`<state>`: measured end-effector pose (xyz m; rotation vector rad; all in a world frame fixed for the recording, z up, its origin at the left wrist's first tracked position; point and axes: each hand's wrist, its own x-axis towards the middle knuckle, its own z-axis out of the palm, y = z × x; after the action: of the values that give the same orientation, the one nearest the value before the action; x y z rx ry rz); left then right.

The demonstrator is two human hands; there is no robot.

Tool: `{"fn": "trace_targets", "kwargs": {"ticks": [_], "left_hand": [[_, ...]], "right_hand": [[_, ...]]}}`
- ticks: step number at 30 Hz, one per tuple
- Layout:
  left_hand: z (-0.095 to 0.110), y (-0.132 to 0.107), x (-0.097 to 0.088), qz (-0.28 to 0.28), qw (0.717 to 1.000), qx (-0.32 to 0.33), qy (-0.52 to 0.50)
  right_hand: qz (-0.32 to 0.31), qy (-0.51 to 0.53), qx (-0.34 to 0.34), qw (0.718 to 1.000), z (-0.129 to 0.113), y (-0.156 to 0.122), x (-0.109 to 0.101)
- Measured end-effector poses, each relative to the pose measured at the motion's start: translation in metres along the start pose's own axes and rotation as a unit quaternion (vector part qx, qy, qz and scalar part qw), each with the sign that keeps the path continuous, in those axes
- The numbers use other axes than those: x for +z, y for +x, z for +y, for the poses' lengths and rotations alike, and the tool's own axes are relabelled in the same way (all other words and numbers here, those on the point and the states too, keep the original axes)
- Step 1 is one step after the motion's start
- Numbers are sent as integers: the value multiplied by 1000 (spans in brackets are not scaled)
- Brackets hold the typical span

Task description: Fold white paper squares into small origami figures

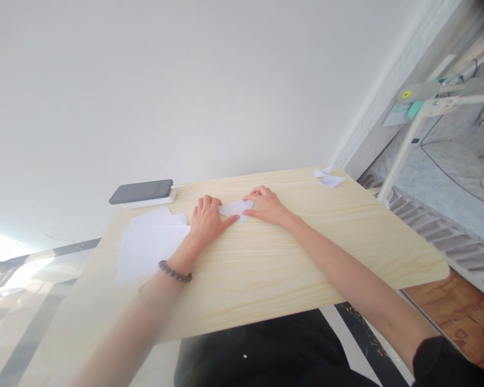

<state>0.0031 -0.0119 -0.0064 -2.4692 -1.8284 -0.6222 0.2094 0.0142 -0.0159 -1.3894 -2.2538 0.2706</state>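
Observation:
A small piece of folded white paper (237, 208) lies on the light wooden table between my hands. My left hand (207, 217) rests at its left end, fingers curled, with the thumb stretched along the near edge. At the right end, my right hand (265, 205) has its thumb and forefinger on the paper's near and far corners. Just left of my left hand are loose white paper sheets (149, 250), partly stacked. A beaded bracelet (175, 271) circles my left wrist.
A dark phone (141, 192) leans on a white block (151, 201) at the back left, with a white cable attached. Another folded paper shape (329, 177) sits in the back right corner of the table (306, 279). A white wall borders the far edge; a white metal frame (407, 140) stands right.

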Motion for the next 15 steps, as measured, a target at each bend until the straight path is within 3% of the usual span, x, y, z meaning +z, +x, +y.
{"fn": "trace_targets", "kwargs": {"ticks": [15], "left_hand": [[-12,6,12,-32,993,-57,-103]], "right_hand": [[-3,-1,0,1000,1,0,0]]}}
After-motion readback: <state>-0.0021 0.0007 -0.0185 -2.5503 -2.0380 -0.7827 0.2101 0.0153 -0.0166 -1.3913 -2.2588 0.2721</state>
